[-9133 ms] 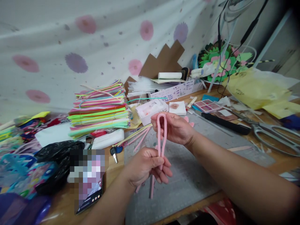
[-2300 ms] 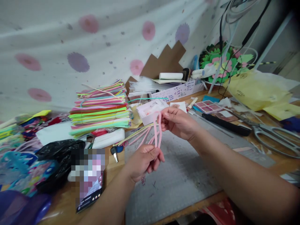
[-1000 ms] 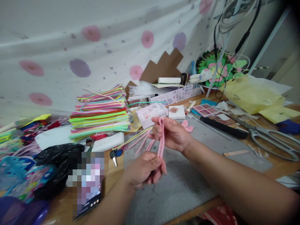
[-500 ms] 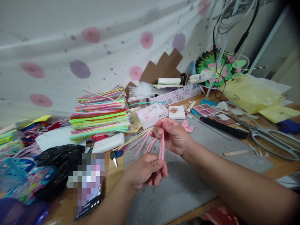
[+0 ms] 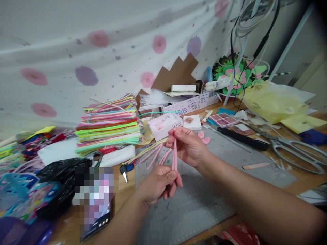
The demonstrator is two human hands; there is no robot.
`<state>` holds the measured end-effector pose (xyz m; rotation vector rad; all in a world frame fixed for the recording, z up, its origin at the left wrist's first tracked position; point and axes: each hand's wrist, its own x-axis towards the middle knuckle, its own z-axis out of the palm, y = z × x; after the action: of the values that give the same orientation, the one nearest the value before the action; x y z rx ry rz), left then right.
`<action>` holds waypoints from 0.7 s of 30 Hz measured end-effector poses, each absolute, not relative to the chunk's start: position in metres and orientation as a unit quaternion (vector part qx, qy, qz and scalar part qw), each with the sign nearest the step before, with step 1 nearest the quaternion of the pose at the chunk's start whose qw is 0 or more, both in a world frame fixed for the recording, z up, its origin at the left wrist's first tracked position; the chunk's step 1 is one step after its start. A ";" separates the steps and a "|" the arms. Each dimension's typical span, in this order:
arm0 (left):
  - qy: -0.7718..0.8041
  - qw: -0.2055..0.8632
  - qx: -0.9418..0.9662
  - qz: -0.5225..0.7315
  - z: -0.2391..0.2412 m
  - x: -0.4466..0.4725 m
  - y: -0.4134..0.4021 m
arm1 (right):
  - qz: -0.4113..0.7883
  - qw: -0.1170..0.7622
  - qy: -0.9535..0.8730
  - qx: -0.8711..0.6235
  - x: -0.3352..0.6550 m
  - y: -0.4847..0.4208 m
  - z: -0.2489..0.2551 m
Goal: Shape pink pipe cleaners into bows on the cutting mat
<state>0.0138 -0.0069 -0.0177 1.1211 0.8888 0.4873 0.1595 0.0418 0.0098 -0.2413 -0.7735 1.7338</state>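
Note:
A pink pipe cleaner (image 5: 175, 154), doubled into two strands side by side, stands nearly upright between my hands. My right hand (image 5: 189, 146) pinches its upper end between thumb and fingers. Lower down, my left hand (image 5: 163, 185) grips the bottom end with the thumb pressed on it. Behind my hands, more pink pipe cleaners (image 5: 155, 156) and some pale yellow ones (image 5: 143, 152) lie on the grey cutting mat (image 5: 204, 200). Pink petal-shaped loops (image 5: 204, 137) show just past my right hand, partly hidden by it.
A thick stack of coloured pipe cleaners (image 5: 109, 126) lies back left. A white box (image 5: 166, 126) stands behind my hands. Large scissors (image 5: 293, 149), a black-handled tool (image 5: 242, 139) and a wooden stick (image 5: 257, 166) are on the right. A phone (image 5: 98, 217) and a key (image 5: 124, 173) lie left.
The two pink strands have drawn closer together at the top, and my right fingers have shifted slightly on them. Otherwise both hands stay nearly in place.

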 end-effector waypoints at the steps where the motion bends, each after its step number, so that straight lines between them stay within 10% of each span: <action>1: 0.400 0.734 0.500 0.227 -0.018 0.014 -0.007 | 0.743 0.575 -0.326 -0.105 0.160 0.043 0.009; 21: 0.398 0.723 0.515 0.229 -0.020 0.016 -0.007 | 0.743 0.563 -0.347 -0.099 0.163 0.051 0.002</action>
<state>0.0160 -0.0066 -0.0200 1.1378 0.8796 0.5067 0.1633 0.0509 0.0024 -0.2323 -0.8170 1.7500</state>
